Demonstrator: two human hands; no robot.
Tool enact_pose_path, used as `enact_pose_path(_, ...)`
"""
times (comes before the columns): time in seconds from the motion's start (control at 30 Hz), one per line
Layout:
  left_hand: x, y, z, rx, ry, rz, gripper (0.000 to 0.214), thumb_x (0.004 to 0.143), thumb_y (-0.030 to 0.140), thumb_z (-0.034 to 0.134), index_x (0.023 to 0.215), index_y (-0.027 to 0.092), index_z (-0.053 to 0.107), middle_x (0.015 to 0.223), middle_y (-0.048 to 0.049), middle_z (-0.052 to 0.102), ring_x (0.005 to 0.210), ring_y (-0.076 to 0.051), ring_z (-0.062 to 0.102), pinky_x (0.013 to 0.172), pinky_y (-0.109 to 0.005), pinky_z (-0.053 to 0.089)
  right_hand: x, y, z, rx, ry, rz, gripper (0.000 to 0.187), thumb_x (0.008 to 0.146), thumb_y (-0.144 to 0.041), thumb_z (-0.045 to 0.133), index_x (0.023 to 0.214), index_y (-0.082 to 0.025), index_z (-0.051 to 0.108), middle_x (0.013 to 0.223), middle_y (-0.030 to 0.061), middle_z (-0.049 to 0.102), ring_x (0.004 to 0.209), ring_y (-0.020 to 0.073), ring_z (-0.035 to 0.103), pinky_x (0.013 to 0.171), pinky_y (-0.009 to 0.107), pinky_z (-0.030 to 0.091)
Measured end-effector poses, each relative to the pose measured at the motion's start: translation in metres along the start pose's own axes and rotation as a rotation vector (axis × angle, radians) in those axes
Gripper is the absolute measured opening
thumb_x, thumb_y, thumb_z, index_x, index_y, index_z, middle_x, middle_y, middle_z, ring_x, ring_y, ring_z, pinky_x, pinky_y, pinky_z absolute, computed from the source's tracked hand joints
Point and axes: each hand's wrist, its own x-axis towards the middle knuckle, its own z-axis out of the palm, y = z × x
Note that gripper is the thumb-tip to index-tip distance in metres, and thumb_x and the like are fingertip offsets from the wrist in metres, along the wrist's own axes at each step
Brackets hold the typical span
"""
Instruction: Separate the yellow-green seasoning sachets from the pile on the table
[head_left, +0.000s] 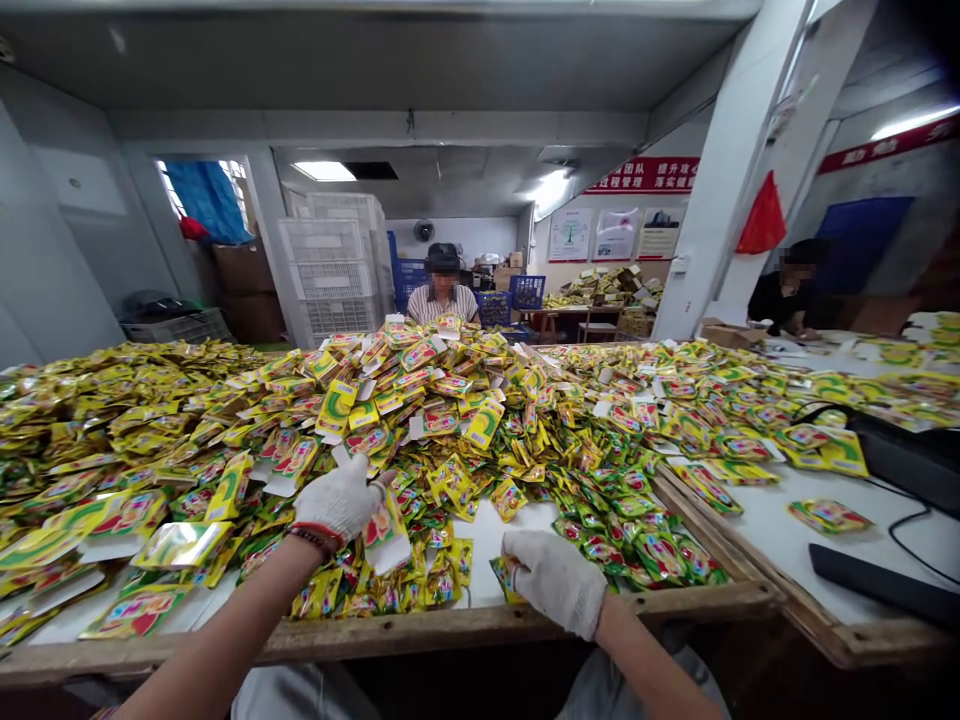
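At the near edge of the bench [450, 630], the gloved left hand [341, 500] pinches a carton [386, 535] upright while the right hand [555, 580], fingers curled, pinches a sachet [504, 575] beside the heap [600, 470], seemingly a pick-up step, which next calls for lining sachet up with carton.

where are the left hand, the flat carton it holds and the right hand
left hand [339, 498]: head view, back of the glove
flat carton [387, 534]: head view, printed face
right hand [556, 580]: head view, back of the glove
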Motion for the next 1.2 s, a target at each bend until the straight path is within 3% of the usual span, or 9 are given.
enact_pose_path(0.07,-0.009,0.005,-0.001,0.090,-0.009,0.129,0.043,0.083,0.035,0.038,0.123,0.020,0.045,0.100,-0.0160,0.063,0.092,-0.031,0.061,0.075,-0.043,0.045,-0.006,-0.005,0.001,-0.071,-0.084,0.013,0.015,0.077,-0.022,0.048,0.078,-0.018,0.062,0.078,0.0068,0.066,0.072,0.0173,0.058,0.066,0.024,0.039)
enact_pose_path(0.2,-0.027,0.009,0.011,0.229,0.059,0.504,0.081,0.061,0.004,0.054,0.134,0.032,0.036,0.137,-0.0137,0.041,0.127,-0.032,0.037,0.100,-0.050,0.027,-0.018,-0.008,0.007,0.020,-0.133,0.061,0.023,0.077,-0.019,0.048,0.094,-0.019,0.063,0.086,0.0087,0.067,0.078,0.0195,0.060,0.068,0.025,0.040)
enact_pose_path(0.3,-0.035,0.015,0.023,0.247,0.068,0.725,0.081,0.059,0.003,0.057,0.133,0.033,0.039,0.145,-0.0133,0.031,0.134,-0.034,0.025,0.105,-0.057,0.014,-0.023,-0.002,0.010,0.196,-0.123,0.073,0.032,0.072,-0.017,0.053,0.103,-0.021,0.062,0.085,0.0065,0.067,0.078,0.0189,0.060,0.071,0.026,0.042)
enact_pose_path(0.37,-0.036,0.020,0.027,0.184,0.019,0.791,0.071,0.059,0.009,0.061,0.126,0.031,0.047,0.141,-0.0114,0.038,0.133,-0.034,0.027,0.106,-0.057,0.011,-0.023,0.002,0.010,0.303,-0.085,0.125,0.031,0.070,-0.017,0.055,0.100,-0.021,0.063,0.082,0.0045,0.066,0.074,0.0179,0.059,0.070,0.026,0.043)
enact_pose_path(0.47,-0.033,0.027,0.026,0.048,-0.033,0.740,0.053,0.064,0.025,0.062,0.117,0.024,0.052,0.121,-0.0098,0.057,0.119,-0.030,0.046,0.106,-0.052,0.019,-0.022,0.008,0.009,0.443,0.042,0.231,0.022,0.071,-0.022,0.057,0.092,-0.019,0.064,0.081,0.0048,0.065,0.075,0.0186,0.059,0.072,0.029,0.046)
enact_pose_path(0.57,-0.038,0.039,0.023,-0.090,-0.014,0.553,0.056,0.068,0.042,0.059,0.118,0.020,0.049,0.110,-0.0105,0.060,0.100,-0.027,0.056,0.093,-0.040,0.038,-0.021,0.010,0.008,0.691,0.190,0.283,0.025,0.075,-0.031,0.058,0.095,-0.017,0.061,0.089,0.0067,0.065,0.082,0.0200,0.060,0.075,0.031,0.049)
enact_pose_path(0.77,-0.071,0.085,0.036,-0.113,0.094,0.494,0.066,0.060,0.027,0.061,0.123,0.017,0.043,0.124,-0.0138,0.048,0.113,-0.030,0.045,0.094,-0.039,0.036,-0.017,-0.001,-0.007,1.137,0.171,0.250,0.037,0.076,-0.041,0.061,0.102,-0.015,0.056,0.094,0.0057,0.063,0.084,0.0186,0.062,0.076,0.032,0.053)
enact_pose_path(1.03,-0.083,0.116,0.045,-0.231,0.126,0.447,0.063,0.060,0.049,0.069,0.112,0.019,0.048,0.121,-0.0117,0.050,0.109,-0.029,0.047,0.092,-0.038,0.036,-0.015,0.004,-0.002,0.644,0.300,0.263,0.034,0.074,-0.033,0.062,0.103,-0.017,0.064,0.102,0.0090,0.065,0.093,0.0224,0.060,0.085,0.036,0.049)
enact_pose_path(1.2,-0.085,0.128,0.044,-0.216,0.090,0.545,0.048,0.061,0.029,0.066,0.106,0.022,0.051,0.115,-0.0069,0.053,0.104,-0.026,0.048,0.090,-0.039,0.035,-0.015,0.005,-0.011,0.578,0.071,0.143,0.027,0.076,-0.031,0.057,0.096,-0.017,0.068,0.091,0.0051,0.069,0.083,0.0197,0.062,0.077,0.029,0.048)
